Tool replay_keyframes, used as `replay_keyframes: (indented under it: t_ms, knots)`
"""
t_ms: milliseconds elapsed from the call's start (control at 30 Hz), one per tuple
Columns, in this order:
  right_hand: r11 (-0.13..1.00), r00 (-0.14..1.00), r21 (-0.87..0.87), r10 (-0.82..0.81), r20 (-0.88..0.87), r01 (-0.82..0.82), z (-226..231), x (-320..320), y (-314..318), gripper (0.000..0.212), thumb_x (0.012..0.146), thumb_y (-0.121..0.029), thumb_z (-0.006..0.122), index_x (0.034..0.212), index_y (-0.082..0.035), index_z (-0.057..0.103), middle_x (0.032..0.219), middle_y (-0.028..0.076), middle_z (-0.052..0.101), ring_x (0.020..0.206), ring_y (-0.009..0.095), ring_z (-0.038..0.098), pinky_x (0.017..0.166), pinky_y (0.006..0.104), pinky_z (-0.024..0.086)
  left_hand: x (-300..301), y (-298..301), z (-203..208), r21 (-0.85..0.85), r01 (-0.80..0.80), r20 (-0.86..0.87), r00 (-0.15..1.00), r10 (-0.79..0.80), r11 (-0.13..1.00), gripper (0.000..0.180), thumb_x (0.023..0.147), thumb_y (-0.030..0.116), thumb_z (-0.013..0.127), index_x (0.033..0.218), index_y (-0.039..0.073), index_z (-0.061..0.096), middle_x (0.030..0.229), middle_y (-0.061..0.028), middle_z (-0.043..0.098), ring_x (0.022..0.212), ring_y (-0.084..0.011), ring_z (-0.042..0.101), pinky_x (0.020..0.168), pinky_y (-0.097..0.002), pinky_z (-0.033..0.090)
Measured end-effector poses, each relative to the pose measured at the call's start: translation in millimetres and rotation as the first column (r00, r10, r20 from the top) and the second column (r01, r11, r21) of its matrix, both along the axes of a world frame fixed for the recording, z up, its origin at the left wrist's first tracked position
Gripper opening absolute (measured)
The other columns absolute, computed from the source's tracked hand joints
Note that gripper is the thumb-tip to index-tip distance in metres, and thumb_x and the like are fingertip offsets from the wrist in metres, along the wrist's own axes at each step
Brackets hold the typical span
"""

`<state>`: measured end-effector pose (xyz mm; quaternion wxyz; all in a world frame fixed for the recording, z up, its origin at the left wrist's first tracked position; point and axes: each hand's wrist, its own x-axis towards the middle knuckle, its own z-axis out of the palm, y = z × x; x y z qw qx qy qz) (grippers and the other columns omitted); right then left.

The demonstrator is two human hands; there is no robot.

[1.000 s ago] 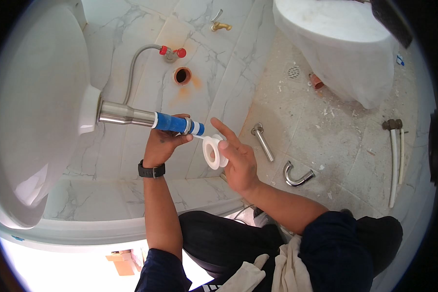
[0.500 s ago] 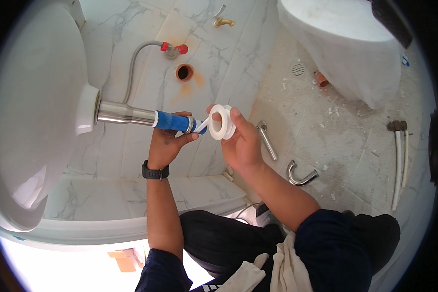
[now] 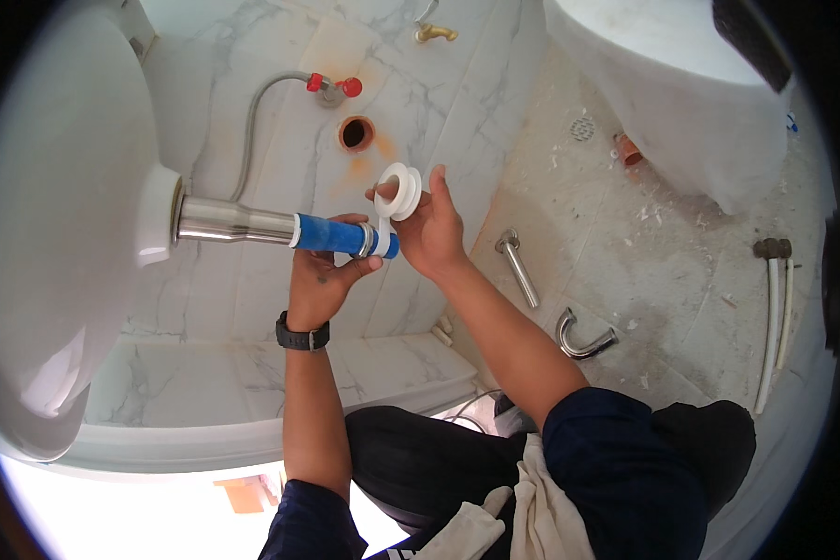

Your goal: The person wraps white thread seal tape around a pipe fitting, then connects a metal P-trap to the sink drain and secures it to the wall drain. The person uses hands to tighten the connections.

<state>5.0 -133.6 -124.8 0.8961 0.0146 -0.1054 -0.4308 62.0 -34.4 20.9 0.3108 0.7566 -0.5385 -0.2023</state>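
Okay, so both hands are busy near the middle of the view. The blue sleeve on the end of the metal drain tailpiece is clamped in the left hand, fingers tucked behind it and thumb pressed up near its free end. A white tape spool is held by the right hand at two o'clock from the sleeve, fingers closed on it but the thumb stuck up clear. A strip of white tape is stretched from the spool down to the sleeve's tip, just past a metal ring.

The tailpiece is fixed to a white washbasin at nine o'clock in the view. An orange wall pipe opening can be seen at twelve o'clock from the sleeve, with a red-handled valve at eleven from the spool. A straight chrome pipe is laid on the floor at four o'clock from the right hand, and a chrome U-bend is left just beyond it. Way out at three o'clock, two pale-handled hammers are parked side by side.
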Motion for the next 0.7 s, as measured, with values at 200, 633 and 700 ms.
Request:
replay_keyframes:
  t_ms: [200, 633, 700]
  knots:
    - [0.969, 0.967, 0.080, 0.225, 0.124, -0.235, -8.3, 25.9, 36.5, 0.069, 0.108, -0.056, 0.035, 0.120, 0.006, 0.064, 0.115, 0.015, 0.067, 0.114, 0.026, 0.060, 0.105, 0.0399, 0.042, -2.2, -0.1, 0.7, -0.075, 0.069, -0.002, 0.998, -0.069, 0.995, 0.057, 0.072, -0.005, 0.088, 0.124, -0.001, 0.065, 0.125, -0.0132, 0.071, 0.111, -0.0184, 0.067, 0.094, -0.0345, 0.054]
    - [0.954, 0.963, -0.183, 0.208, -0.172, -0.239, 1.7, -9.0, 115.3, 0.047, 0.103, -0.039, 0.062, 0.126, 0.002, 0.061, 0.115, 0.010, 0.063, 0.115, 0.022, 0.062, 0.105, 0.0409, 0.052, 0.6, 4.6, 8.5, 0.013, 0.031, 0.042, 0.999, -0.032, 0.999, 0.054, 0.076, -0.002, 0.083, 0.127, -0.004, 0.062, 0.125, -0.0130, 0.067, 0.116, -0.0217, 0.063, 0.098, -0.0360, 0.050]
    - [0.937, 0.938, -0.190, 0.244, -0.248, -0.294, 4.4, -24.7, 120.0, 0.050, 0.102, -0.042, 0.062, 0.128, 0.001, 0.061, 0.122, 0.012, 0.060, 0.120, 0.022, 0.059, 0.104, 0.0398, 0.051, 1.7, 6.2, 8.6, -0.011, 0.065, 0.001, 0.998, -0.065, 0.998, 0.054, 0.078, -0.002, 0.080, 0.128, -0.004, 0.061, 0.131, -0.0144, 0.064, 0.120, -0.0231, 0.061, 0.102, -0.0375, 0.048]
